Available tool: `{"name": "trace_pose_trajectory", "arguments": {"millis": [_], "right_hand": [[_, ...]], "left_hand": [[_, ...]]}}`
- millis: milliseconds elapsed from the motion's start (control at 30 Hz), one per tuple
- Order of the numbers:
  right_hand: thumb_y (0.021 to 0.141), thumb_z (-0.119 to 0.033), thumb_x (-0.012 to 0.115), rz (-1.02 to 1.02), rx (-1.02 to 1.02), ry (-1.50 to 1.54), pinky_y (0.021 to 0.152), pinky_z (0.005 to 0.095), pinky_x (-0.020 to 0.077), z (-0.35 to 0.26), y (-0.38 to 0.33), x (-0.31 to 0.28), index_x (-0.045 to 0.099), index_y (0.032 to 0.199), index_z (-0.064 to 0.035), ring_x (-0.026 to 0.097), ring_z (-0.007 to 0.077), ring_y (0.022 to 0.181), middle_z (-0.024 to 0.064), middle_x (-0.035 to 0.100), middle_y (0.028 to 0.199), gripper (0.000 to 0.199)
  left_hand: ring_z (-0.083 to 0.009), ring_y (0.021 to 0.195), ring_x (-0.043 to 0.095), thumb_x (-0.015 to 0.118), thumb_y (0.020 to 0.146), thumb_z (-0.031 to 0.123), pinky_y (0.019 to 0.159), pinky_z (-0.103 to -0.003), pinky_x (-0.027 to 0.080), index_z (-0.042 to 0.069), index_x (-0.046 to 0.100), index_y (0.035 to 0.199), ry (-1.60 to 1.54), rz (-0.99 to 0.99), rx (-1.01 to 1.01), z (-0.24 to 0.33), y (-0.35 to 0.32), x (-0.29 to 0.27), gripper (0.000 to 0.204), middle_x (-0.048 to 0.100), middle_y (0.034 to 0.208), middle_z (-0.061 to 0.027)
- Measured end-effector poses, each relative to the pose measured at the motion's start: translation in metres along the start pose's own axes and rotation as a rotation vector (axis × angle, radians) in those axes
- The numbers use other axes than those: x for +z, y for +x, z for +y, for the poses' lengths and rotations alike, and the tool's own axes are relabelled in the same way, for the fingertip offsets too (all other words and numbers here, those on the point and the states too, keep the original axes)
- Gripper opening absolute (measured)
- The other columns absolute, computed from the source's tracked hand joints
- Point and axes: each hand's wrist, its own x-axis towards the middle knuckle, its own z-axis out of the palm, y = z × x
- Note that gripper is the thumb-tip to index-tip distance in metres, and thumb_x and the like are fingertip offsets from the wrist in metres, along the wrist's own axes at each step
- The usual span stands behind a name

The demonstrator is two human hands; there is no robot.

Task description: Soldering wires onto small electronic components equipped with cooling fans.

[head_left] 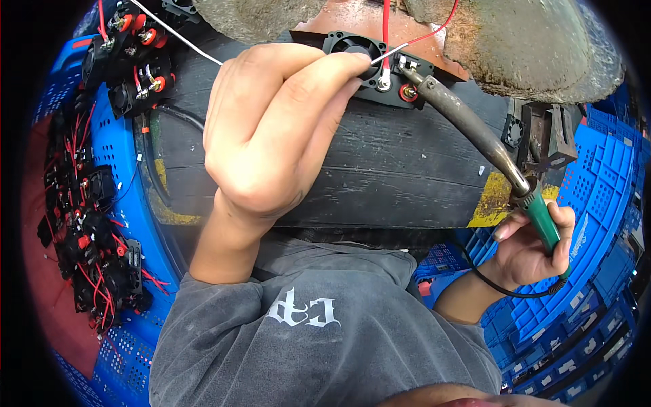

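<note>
My left hand (271,115) is closed in a pinch on a thin silvery solder wire (180,35), which comes in from the upper left. Past the fingertips, a short silvery length meets or crosses a thin red wire (441,28); I cannot tell which. In my right hand (527,251), the fingers are wrapped round the green handle of a soldering iron (468,122). Its tip rests at a metal terminal on a black fan module (369,91). A thicker red lead (386,30) runs to a ring terminal on the same module, beside a red-ringed post (408,93).
The dark workbench (366,183) has worn yellow patches. Crusted, rounded slabs (522,47) lie at its back. To the left, a blue crate (115,156) stands by a heap of black fan modules (88,224) with red wires. Blue crates (576,210) stand on the right, near a metal bracket (559,139).
</note>
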Motion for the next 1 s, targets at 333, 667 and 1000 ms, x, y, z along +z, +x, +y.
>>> {"name": "trace_pose_trajectory", "arguments": {"millis": [333,667,1000], "right_hand": [[0.09,-0.039,0.048,-0.038,-0.014,-0.027,0.042,0.0322,0.0523,-0.004,0.007,-0.002,0.052,0.109,0.0084,0.063,0.0302,0.052,0.029,0.06,0.091,0.051],[0.092,-0.04,0.044,-0.028,-0.022,-0.031,0.042,0.0304,0.0515,-0.002,0.007,0.0,0.052,0.111,0.0078,0.062,0.0288,0.05,0.0306,0.061,0.09,0.052],[0.091,-0.04,0.045,-0.041,-0.019,-0.022,0.041,0.03,0.0511,-0.005,0.003,-0.003,0.052,0.111,0.0071,0.062,0.029,0.05,0.0294,0.062,0.091,0.052]], "left_hand": [[-0.0188,0.072,0.06,0.076,0.068,-0.006,0.063,-0.026,0.048,-0.001,0.071,0.09,0.059,-0.046,-0.008,-0.001,0.0,-0.007,0.023,0.064,0.082,-0.0093],[-0.0116,0.064,0.056,0.076,0.071,-0.005,0.053,-0.021,0.044,-0.001,0.07,0.091,0.013,0.011,-0.048,0.003,-0.002,-0.004,0.021,0.063,0.082,-0.0077],[-0.0096,0.066,0.052,0.067,0.068,-0.013,0.054,-0.02,0.043,0.001,0.07,0.094,0.019,0.064,-0.069,0.005,-0.002,-0.003,0.03,0.059,0.089,-0.0064]]}}
